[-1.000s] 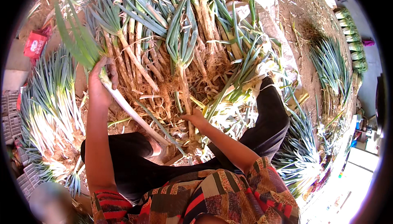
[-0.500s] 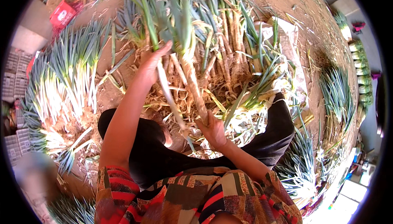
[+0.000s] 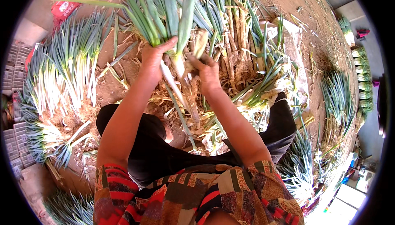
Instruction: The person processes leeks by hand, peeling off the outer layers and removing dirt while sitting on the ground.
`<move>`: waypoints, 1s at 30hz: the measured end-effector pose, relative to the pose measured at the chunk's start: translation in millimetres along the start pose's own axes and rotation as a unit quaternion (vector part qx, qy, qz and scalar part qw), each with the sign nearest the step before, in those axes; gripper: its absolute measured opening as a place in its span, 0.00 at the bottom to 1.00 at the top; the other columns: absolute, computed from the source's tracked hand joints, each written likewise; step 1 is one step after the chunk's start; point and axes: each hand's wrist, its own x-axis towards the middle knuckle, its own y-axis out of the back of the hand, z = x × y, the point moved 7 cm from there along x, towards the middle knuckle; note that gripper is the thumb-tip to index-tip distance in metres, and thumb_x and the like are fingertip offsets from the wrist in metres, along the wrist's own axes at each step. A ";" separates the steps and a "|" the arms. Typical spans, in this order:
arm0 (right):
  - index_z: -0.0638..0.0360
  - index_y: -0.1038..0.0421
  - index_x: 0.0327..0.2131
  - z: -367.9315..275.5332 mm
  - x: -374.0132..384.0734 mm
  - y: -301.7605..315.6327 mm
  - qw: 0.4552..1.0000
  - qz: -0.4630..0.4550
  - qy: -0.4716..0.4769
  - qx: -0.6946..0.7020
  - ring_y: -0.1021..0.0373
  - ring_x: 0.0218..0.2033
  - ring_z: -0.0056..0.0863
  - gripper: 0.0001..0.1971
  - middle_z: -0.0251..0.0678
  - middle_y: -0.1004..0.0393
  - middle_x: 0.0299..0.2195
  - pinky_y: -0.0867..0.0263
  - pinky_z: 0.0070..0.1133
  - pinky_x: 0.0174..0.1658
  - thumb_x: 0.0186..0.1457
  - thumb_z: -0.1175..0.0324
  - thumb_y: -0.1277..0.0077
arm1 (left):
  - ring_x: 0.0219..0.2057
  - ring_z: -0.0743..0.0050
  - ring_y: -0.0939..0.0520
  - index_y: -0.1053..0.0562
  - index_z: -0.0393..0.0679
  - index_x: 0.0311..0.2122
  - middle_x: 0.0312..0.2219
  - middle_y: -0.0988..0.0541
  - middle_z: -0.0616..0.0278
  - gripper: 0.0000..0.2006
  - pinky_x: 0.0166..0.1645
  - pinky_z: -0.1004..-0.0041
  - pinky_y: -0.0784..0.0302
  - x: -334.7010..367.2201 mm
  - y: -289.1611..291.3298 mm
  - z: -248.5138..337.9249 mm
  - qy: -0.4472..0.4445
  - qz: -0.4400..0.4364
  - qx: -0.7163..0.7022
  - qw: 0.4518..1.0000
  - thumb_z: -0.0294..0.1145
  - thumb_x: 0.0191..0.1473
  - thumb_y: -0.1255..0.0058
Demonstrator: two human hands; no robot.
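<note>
Several grey crates (image 3: 16, 73) stand at your far left, then a red bag (image 3: 63, 7) and a row of white-stemmed green onions (image 3: 76, 71) lying on the dirt floor. Your left hand (image 3: 155, 57) is over the ground in front of you, its fingers wrapped around a pale-stemmed onion (image 3: 172, 79) and, just beside it, a brown-sheathed onion (image 3: 190, 95), leaves pointing away from you and roots toward you. Against these stalks, your right hand (image 3: 209, 73) has its fingers pinching a tan strip (image 3: 200, 43), slightly blurred. Behind it lies a pile of soil-stained onions (image 3: 235, 32). Farther right you have another bundle of onions (image 3: 337, 95), and beyond it, a line of green bundles (image 3: 364, 77).
</note>
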 end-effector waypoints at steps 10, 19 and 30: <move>0.63 0.40 0.51 66.9 5.1 196.3 0.883 -0.042 -0.015 -0.467 0.31 0.36 0.23 0.29 0.41 0.33 0.45 0.32 0.31 0.30 0.49 0.53 0.50 | 0.18 0.83 0.38 0.27 0.45 0.38 0.29 0.26 0.69 0.21 0.21 0.82 0.42 6.9 11.4 25.9 0.020 0.059 -0.085 0.994 0.40 0.37 0.37; 0.62 0.29 0.26 -34.9 -45.5 17.1 0.865 -0.062 0.230 -0.441 0.32 0.20 0.31 0.14 0.39 0.30 0.23 0.37 0.27 0.24 0.48 0.59 0.46 | 0.15 0.83 0.34 0.29 0.48 0.32 0.22 0.28 0.70 0.17 0.22 0.82 0.39 2.1 -29.9 10.3 0.018 -0.097 -0.048 0.994 0.46 0.41 0.40; 0.69 0.32 0.40 -30.3 -10.9 5.3 0.981 -0.096 0.078 -0.152 0.34 0.32 0.28 0.33 0.39 0.29 0.30 0.39 0.22 0.34 0.49 0.42 0.55 | 0.23 0.78 0.27 0.30 0.43 0.37 0.26 0.26 0.65 0.16 0.26 0.80 0.30 -17.6 -50.9 11.0 0.057 -0.022 -0.120 0.991 0.37 0.43 0.43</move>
